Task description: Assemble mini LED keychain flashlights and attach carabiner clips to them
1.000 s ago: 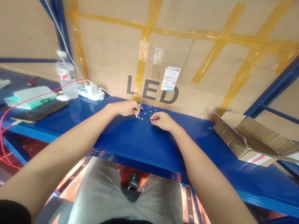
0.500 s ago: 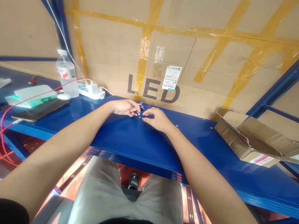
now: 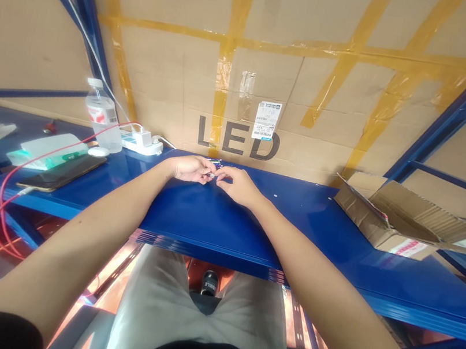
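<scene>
My left hand (image 3: 193, 168) is over the blue tabletop (image 3: 209, 217) with its fingers pinched on a small thin piece (image 3: 212, 175) that has a pale end. The piece is too small for me to name its kind. From the other side my right hand (image 3: 237, 186) meets it, thumb and fingertips curled in at the pale end. What my right fingertips hold, if anything, is hidden. Just behind the hands lie several thin pen-like sticks (image 3: 226, 166), partly covered by my fingers.
To the left stand a plastic bottle (image 3: 102, 117), a power strip (image 3: 144, 142), a tissue pack (image 3: 50, 148) and a dark phone (image 3: 62, 171) on a red cable (image 3: 5, 187). An open cardboard box (image 3: 402, 217) sits at right. A large cardboard sheet (image 3: 163, 82) rises behind.
My right hand has moved left to my left hand, and its fingertips have come closer together at the small piece. My left hand has barely moved.
</scene>
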Tool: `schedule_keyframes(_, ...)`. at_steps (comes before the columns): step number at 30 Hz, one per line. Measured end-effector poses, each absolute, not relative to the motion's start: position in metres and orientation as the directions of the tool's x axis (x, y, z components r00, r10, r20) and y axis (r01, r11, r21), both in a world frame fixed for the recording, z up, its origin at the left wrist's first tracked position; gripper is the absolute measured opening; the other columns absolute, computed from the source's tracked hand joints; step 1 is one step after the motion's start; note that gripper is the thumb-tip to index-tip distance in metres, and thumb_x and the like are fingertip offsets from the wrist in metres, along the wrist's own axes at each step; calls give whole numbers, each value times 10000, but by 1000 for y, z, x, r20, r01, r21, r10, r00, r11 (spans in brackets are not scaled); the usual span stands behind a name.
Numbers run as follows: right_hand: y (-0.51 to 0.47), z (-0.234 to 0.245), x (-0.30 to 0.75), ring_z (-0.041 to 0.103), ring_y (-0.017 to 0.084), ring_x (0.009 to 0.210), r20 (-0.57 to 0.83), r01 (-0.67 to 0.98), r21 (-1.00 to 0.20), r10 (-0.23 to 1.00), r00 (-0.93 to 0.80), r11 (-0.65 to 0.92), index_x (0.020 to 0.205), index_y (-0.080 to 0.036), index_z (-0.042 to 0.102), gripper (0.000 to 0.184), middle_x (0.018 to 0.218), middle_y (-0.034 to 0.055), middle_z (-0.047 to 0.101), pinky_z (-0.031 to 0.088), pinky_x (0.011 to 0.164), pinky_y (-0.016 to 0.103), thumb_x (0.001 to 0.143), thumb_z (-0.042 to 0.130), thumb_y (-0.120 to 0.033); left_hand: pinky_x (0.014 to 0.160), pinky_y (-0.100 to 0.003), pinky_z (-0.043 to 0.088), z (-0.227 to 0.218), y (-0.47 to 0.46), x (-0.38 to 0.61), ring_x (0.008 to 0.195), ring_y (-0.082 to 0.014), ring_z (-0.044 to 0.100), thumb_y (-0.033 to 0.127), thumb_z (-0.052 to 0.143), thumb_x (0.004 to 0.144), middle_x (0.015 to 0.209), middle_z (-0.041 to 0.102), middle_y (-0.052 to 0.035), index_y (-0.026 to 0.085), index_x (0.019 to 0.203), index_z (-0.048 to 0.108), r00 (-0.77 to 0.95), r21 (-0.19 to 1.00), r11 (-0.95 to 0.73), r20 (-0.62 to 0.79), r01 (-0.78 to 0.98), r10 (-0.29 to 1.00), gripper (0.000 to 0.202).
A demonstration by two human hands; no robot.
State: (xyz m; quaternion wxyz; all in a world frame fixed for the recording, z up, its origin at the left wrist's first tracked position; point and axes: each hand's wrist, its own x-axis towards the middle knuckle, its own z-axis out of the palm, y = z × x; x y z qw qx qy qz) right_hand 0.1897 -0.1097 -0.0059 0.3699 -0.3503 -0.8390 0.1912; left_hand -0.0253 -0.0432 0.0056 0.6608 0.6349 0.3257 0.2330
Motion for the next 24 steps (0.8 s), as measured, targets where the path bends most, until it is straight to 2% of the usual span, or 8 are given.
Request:
schedule_keyframes(4,-111,-5,188,681,168,939,519,371,-610,706,-481,700,1008,-207,734,193,968,19,753,486,949,328,873,626,-122,671,-254,478,7,-48,-25,739,-117,553,49,768,659,849,642,-78,118,848,735,740,993,94,-113,68,663,204)
schedule_keyframes(8,-115,-1,188,663,169,899,531,394,-586,703,-473,708,1045,-230,764,219,976,18,746,494,899,325,868,661,-154,720,-269,470,7,-49,-23,759,-104,558,93,808,672,962,658,-84,115,889,725,788,997,81,-66,21,612,234)
schedule_keyframes(17,-122,2,183,612,172,848,571,440,-526,686,-451,728,972,-256,794,179,855,11,696,487,846,317,847,717,-154,833,-298,506,4,-50,-15,849,-139,613,110,822,672,899,642,-61,119,871,703,785,999,22,12,-33,619,232)
schedule_keyframes(21,-115,-1,185,586,204,940,602,506,-408,641,-476,760,961,-228,778,144,909,43,643,473,891,342,870,696,-155,828,-299,510,3,-47,-11,830,-116,637,113,799,711,934,671,-61,129,999,679,772,1000,3,-12,13,636,312)
schedule_keyframes(24,-108,4,189,574,237,1016,588,601,-256,615,-525,757,989,-196,749,173,999,91,645,445,926,362,928,600,-134,696,-275,499,6,-41,-12,755,-126,651,162,766,756,877,697,-80,134,964,665,635,976,-76,-74,205,769,234)
